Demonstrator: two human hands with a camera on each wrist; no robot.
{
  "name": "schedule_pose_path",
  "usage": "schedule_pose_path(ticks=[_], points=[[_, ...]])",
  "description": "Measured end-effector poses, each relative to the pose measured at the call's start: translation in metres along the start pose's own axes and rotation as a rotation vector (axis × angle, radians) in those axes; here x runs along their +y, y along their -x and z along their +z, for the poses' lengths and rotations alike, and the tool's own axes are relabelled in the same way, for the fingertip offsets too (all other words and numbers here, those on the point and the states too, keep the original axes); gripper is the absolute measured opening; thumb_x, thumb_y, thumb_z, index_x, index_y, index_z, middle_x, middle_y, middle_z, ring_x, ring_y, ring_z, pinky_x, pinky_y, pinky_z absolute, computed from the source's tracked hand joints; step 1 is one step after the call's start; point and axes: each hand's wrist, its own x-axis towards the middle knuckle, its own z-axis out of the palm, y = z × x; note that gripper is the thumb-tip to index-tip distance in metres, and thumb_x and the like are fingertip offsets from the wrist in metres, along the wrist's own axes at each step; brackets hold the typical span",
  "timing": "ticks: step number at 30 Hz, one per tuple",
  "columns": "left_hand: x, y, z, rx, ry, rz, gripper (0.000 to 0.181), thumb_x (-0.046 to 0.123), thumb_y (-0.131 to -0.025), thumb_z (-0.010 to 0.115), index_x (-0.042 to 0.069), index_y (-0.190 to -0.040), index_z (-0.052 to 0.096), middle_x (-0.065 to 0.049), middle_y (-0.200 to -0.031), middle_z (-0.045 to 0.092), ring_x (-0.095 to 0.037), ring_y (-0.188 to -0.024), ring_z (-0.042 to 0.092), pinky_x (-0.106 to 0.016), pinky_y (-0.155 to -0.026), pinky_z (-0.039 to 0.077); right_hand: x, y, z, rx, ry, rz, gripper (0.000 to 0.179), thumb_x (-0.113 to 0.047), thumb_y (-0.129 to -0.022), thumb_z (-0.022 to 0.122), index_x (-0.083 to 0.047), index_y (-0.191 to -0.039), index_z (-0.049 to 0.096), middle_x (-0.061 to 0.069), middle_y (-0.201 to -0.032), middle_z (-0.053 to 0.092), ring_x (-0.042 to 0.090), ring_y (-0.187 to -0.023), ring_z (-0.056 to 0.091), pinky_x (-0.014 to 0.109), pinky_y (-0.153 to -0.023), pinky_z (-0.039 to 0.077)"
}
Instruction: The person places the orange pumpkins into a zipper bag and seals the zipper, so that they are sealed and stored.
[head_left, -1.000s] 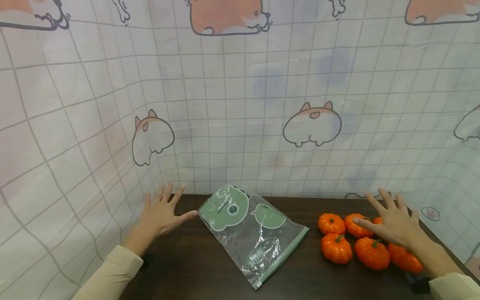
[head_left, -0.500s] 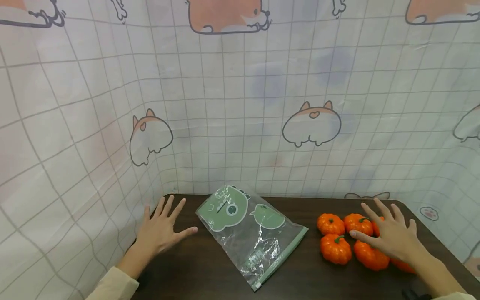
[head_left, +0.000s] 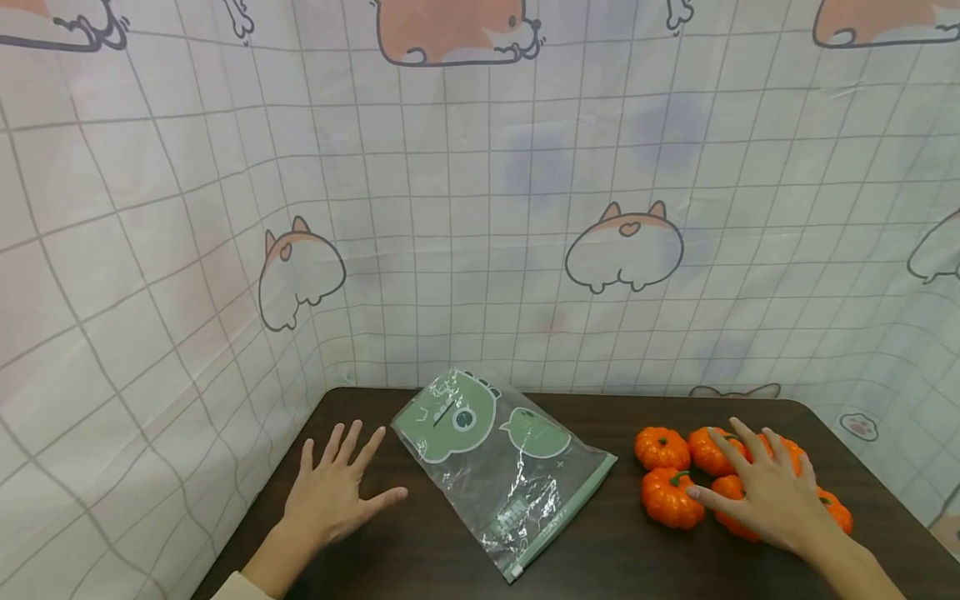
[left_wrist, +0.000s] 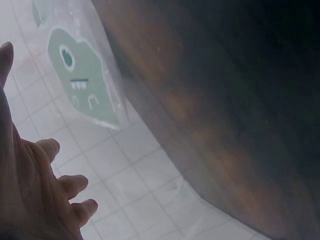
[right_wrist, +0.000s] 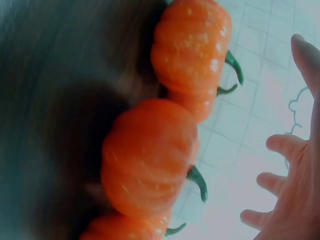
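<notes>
A clear plastic zip bag (head_left: 517, 492) printed with green cartoon figures lies flat at the middle of the table, its green slider edge toward the front right. Left of it, my left hand (head_left: 326, 500) has its fingers spread, holding nothing and apart from the bag. Several small orange pumpkins (head_left: 672, 497) with green stems sit grouped on the right. Over that group my right hand (head_left: 772, 492) spreads its fingers and partly hides some of them. In the right wrist view a gap shows between the hand's fingers (right_wrist: 285, 145) and the pumpkins (right_wrist: 150, 155).
The dark wooden table (head_left: 592, 558) has rounded back corners. Behind it and along the sides hangs a white grid-patterned sheet (head_left: 465, 250) with cartoon dogs, close to the table's back and left edges.
Both hands have come back toward the front of the table, the left one lower and slightly right. The right hand has lowered over the pumpkins. The bag and pumpkins have stayed put.
</notes>
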Motion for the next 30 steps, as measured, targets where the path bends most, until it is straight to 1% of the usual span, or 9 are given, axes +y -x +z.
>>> schedule_pose_path(ticks=[3, 5, 8, 11, 14, 18, 23, 25, 30], points=[[0.006, 0.003, 0.005, -0.016, 0.015, 0.004, 0.098, 0.086, -0.084, 0.046, 0.029, -0.162, 0.030, -0.015, -0.168, 0.027, -0.043, -0.156, 0.021, -0.073, -0.119, 0.008, -0.004, 0.002, 0.005, 0.000, 0.000, 0.000, 0.093, -0.070, -0.088, 0.062, -0.015, -0.158, 0.037, 0.022, -0.164, 0.025, 0.062, -0.141, 0.024, 0.086, -0.099, 0.016], [0.011, 0.005, 0.008, -0.023, 0.024, 0.009, 0.097, 0.085, -0.085, 0.046, 0.028, -0.162, 0.031, -0.016, -0.168, 0.029, -0.044, -0.156, 0.021, -0.073, -0.120, 0.009, -0.006, 0.002, 0.009, 0.006, -0.007, -0.011, 0.092, -0.068, -0.087, 0.064, -0.014, -0.157, 0.039, 0.023, -0.162, 0.027, 0.062, -0.138, 0.027, 0.084, -0.099, 0.019], [0.020, 0.006, 0.012, -0.037, 0.048, 0.007, 0.097, 0.085, -0.085, 0.045, 0.028, -0.162, 0.031, -0.016, -0.167, 0.030, -0.044, -0.155, 0.022, -0.071, -0.121, 0.009, -0.011, 0.004, 0.014, 0.025, -0.045, -0.034, 0.089, -0.064, -0.086, 0.069, -0.013, -0.154, 0.043, 0.025, -0.160, 0.029, 0.062, -0.135, 0.032, 0.083, -0.097, 0.025], [0.030, 0.006, 0.015, -0.043, 0.079, 0.006, 0.096, 0.085, -0.085, 0.045, 0.029, -0.162, 0.031, -0.017, -0.166, 0.031, -0.044, -0.155, 0.024, -0.069, -0.122, 0.010, -0.016, 0.005, 0.020, 0.043, -0.081, -0.054, 0.090, -0.061, -0.084, 0.073, -0.012, -0.153, 0.044, 0.027, -0.157, 0.032, 0.062, -0.133, 0.035, 0.082, -0.095, 0.029], [0.040, 0.005, 0.017, -0.030, 0.107, 0.012, 0.095, 0.084, -0.086, 0.047, 0.029, -0.162, 0.032, -0.017, -0.165, 0.035, -0.044, -0.154, 0.027, -0.068, -0.122, 0.012, -0.023, 0.005, 0.024, 0.046, -0.132, -0.055, 0.092, -0.059, -0.083, 0.076, -0.010, -0.154, 0.043, 0.028, -0.156, 0.033, 0.061, -0.134, 0.034, 0.083, -0.093, 0.031], [0.053, 0.004, 0.021, 0.018, 0.124, 0.040, 0.092, 0.081, -0.087, 0.050, 0.026, -0.160, 0.037, -0.016, -0.159, 0.044, -0.042, -0.149, 0.037, -0.066, -0.121, 0.020, -0.029, 0.005, 0.027, 0.056, -0.227, -0.064, 0.091, -0.053, -0.084, 0.078, -0.009, -0.155, 0.041, 0.028, -0.156, 0.032, 0.060, -0.134, 0.032, 0.084, -0.089, 0.032], [0.070, 0.001, 0.028, 0.098, 0.178, 0.101, 0.083, 0.073, -0.090, 0.054, 0.021, -0.154, 0.046, -0.011, -0.149, 0.056, -0.034, -0.138, 0.051, -0.060, -0.116, 0.034, -0.032, 0.006, 0.031, 0.098, -0.336, -0.093, 0.087, -0.043, -0.085, 0.081, -0.008, -0.154, 0.042, 0.031, -0.154, 0.033, 0.062, -0.133, 0.031, 0.084, -0.087, 0.031], [0.077, -0.001, 0.029, 0.126, 0.212, 0.119, 0.077, 0.069, -0.092, 0.056, 0.019, -0.150, 0.051, -0.009, -0.145, 0.059, -0.032, -0.134, 0.054, -0.058, -0.114, 0.037, -0.032, 0.007, 0.034, 0.109, -0.361, -0.094, 0.086, -0.040, -0.084, 0.082, -0.008, -0.154, 0.042, 0.031, -0.153, 0.033, 0.063, -0.131, 0.032, 0.083, -0.087, 0.030], [0.094, -0.005, 0.030, 0.179, 0.296, 0.143, 0.066, 0.065, -0.095, 0.055, 0.019, -0.142, 0.058, -0.003, -0.138, 0.064, -0.028, -0.130, 0.058, -0.055, -0.111, 0.041, -0.036, 0.007, 0.044, 0.087, -0.379, -0.085, 0.086, -0.040, -0.086, 0.080, -0.008, -0.155, 0.041, 0.031, -0.153, 0.033, 0.063, -0.130, 0.033, 0.084, -0.086, 0.034]])
